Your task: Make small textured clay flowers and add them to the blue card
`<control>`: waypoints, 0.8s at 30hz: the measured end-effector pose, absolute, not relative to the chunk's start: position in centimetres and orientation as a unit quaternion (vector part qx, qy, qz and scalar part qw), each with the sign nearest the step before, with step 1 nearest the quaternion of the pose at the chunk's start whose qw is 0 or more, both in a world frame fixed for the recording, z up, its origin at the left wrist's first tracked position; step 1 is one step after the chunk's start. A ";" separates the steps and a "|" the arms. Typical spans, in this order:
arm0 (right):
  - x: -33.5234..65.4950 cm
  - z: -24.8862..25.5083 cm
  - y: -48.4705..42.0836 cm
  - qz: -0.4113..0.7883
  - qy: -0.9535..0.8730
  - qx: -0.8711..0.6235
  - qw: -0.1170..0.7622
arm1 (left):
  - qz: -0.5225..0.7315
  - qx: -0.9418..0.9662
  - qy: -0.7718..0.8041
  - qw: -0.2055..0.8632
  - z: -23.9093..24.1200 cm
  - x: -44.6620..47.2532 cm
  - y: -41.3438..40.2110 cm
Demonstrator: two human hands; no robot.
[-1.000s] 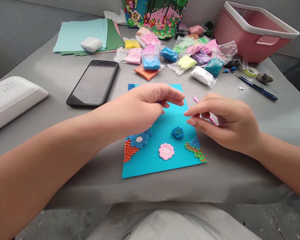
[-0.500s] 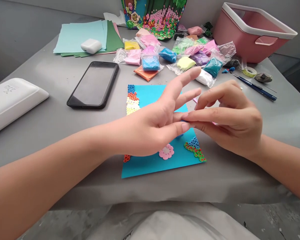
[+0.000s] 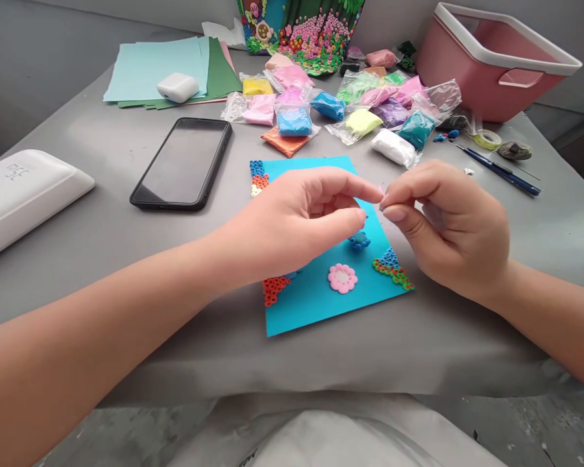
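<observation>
My left hand (image 3: pixel 316 214) hovers over a blue sheet of card (image 3: pixel 311 311), thumb and index finger apart and nothing visible between them. Its index fingertip meets the fingertips of my right hand (image 3: pixel 448 227), which are pinched together just past the card's right edge. Whatever the pinch holds is too small to make out. On the card lie a pink flower (image 3: pixel 342 278) with a pale centre and a blue flower (image 3: pixel 359 240), partly under my left hand. Small rings fill some edges: red ones (image 3: pixel 275 288) at left, blue and green ones (image 3: pixel 393 269) at right.
Several bags of coloured clay (image 3: pixel 294 121) lie behind the card. A phone (image 3: pixel 182 165), a white device (image 3: pixel 32 201) and coloured paper (image 3: pixel 141 71) with a white case (image 3: pixel 178 87) are at left. A pink bin (image 3: pixel 467 71), tape (image 3: pixel 486 139) and a pen (image 3: pixel 499 170) are at right.
My left hand's raised fingers have come down and its index finger now reaches to my right hand. The card has shifted right and turned slightly, with more of the blue flower showing.
</observation>
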State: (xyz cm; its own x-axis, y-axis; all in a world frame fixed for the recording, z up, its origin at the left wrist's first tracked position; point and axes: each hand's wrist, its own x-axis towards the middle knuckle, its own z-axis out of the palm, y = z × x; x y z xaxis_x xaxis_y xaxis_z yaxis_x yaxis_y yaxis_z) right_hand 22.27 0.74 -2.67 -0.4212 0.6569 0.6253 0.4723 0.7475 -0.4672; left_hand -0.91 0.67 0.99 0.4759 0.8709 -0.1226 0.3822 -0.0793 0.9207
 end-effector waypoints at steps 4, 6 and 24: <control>22.2 -3.1 0.8 0.168 -0.809 -0.395 0.402 | 0.236 0.701 0.484 0.469 0.8 -0.7 0.6; 22.2 -3.2 1.1 0.211 -0.792 -0.413 0.397 | 0.237 0.701 0.493 0.458 0.7 -0.6 0.4; 22.8 -2.3 2.0 0.260 -0.761 -0.472 0.360 | 0.193 0.757 0.510 0.362 0.6 -0.6 0.4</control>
State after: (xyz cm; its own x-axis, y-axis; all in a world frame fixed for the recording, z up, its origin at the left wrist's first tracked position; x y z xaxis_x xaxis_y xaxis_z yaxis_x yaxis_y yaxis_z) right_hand 22.78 2.03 -2.32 -0.2952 0.9061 0.3031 0.5308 0.4193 -0.7365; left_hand -0.56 0.38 0.58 0.4061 0.9106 -0.0766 0.6317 -0.2191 0.7436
